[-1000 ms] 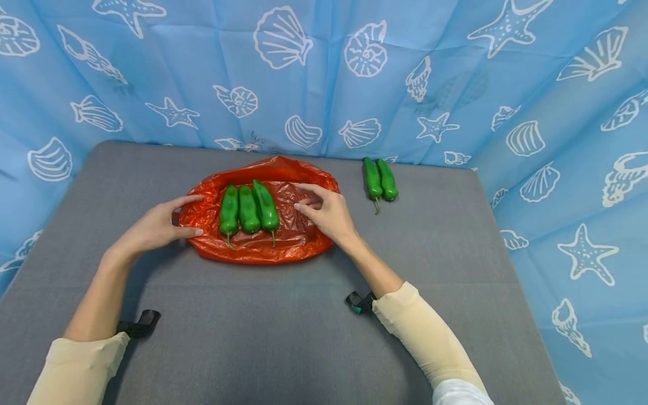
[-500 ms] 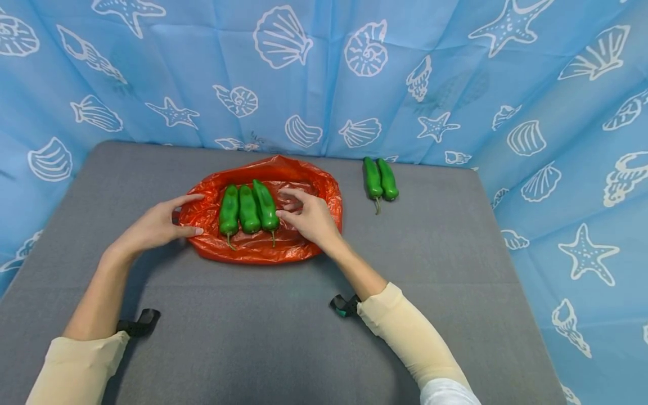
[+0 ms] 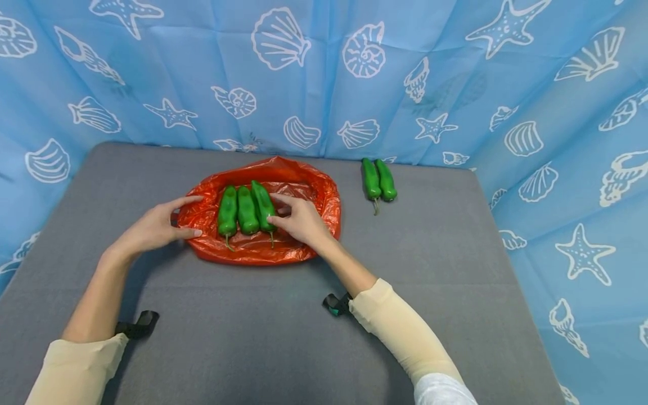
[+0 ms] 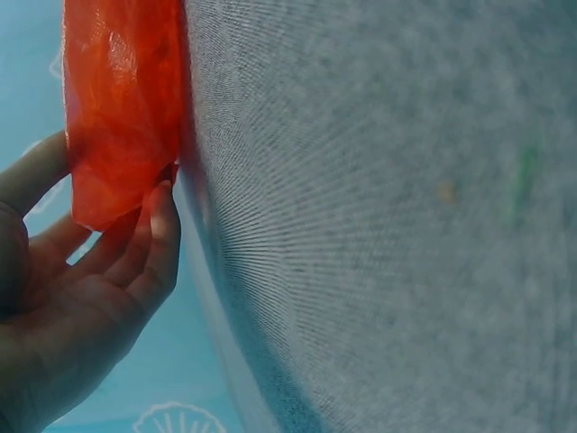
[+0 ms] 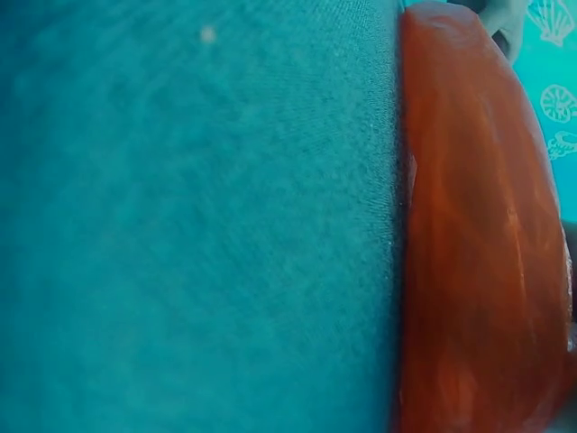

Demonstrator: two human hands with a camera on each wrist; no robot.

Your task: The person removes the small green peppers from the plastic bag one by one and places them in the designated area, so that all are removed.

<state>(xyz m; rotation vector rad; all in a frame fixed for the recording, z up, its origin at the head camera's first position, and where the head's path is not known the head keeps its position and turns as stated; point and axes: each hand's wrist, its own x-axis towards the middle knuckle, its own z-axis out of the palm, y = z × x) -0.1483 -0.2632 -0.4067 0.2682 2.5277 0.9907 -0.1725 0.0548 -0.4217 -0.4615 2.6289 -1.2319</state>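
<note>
The left hand (image 3: 156, 225) grasps the left end of a red bag (image 3: 260, 257); the right hand (image 3: 302, 220) is at the rightmost green pepper (image 3: 260, 199) of three inside, its grip unclear. Two peppers (image 3: 371, 179) lie beyond on the worktop (image 3: 243, 337).

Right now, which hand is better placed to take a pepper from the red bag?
Probably the right hand: its thumb is at a pepper inside, while the left hand holds the bag.

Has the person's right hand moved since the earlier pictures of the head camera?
Yes. In the head view, the right hand has moved left across the red plastic bag, to the rightmost green pepper inside it.
</note>
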